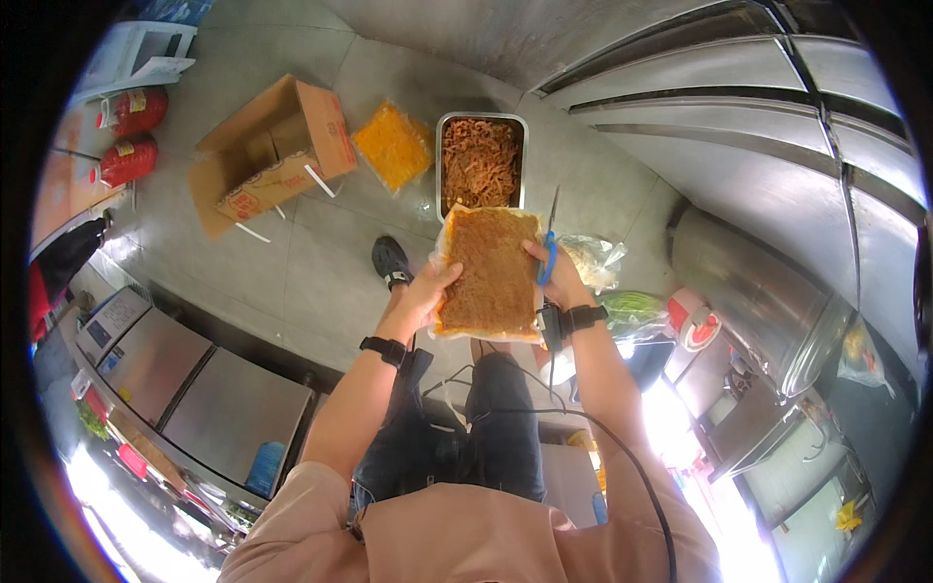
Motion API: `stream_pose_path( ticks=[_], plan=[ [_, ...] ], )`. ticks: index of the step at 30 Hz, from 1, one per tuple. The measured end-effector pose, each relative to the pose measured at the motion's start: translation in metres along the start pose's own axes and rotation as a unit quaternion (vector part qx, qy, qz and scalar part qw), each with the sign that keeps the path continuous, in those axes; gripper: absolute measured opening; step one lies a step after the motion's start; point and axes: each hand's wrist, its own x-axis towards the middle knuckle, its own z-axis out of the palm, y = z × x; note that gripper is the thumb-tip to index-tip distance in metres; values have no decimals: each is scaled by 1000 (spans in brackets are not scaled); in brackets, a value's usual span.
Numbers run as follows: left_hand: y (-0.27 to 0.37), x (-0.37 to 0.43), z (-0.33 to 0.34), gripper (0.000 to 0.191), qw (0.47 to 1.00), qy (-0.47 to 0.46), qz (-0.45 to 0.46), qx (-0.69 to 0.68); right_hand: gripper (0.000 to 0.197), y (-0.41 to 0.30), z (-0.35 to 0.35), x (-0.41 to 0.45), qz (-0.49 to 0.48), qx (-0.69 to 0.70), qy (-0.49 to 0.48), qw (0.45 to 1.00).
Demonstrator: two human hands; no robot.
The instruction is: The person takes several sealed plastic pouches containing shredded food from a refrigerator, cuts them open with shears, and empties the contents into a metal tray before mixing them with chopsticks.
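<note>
Between my two hands is a flat, clear plastic pack of brown food with orange edges [490, 273]. My left hand [431, 293] grips its left side, thumb on top. On the right side my right hand [560, 275] grips the pack and also keeps blue-handled scissors [547, 259], their blades pointing away from me. Just beyond the pack, a rectangular steel pan [440, 167] holds shredded brown meat [481, 162]; the pack hides the pan's near end. Left of the pan, a second flat pack, orange-yellow [393, 146], lies on the floor.
An open cardboard box [277, 157] stands on the tiled floor at left, near white strips [321, 181]. Red-filled jugs [130, 162] are farther left. Beside my right hand lie plastic bags, one with green vegetables [634, 313], and a red-and-white container [692, 321]. A steel cylinder [758, 291] is at right.
</note>
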Motion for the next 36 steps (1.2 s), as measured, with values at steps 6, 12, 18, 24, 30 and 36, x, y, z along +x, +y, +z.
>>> stream_pose_path(
  ticks=[6,12,18,24,30,36],
  plan=[
    [4,38,-21,43,999,17,5,-31,38,23,-1,23,-45,-210,11,977],
    [-15,62,-16,56,989,76,3,124,28,27,-17,41,-119,-394,54,910],
    [-21,79,-16,54,986,98,24,133,26,14,1,47,-139,-535,79,830],
    [-36,117,-14,48,962,132,27,236,32,28,-31,83,-142,-491,103,853],
    [-99,145,-26,34,984,15,-28,-173,35,23,29,108,-193,-528,22,827],
    [-108,179,-34,35,997,29,23,-73,34,12,15,130,-137,-570,77,806]
  ],
)
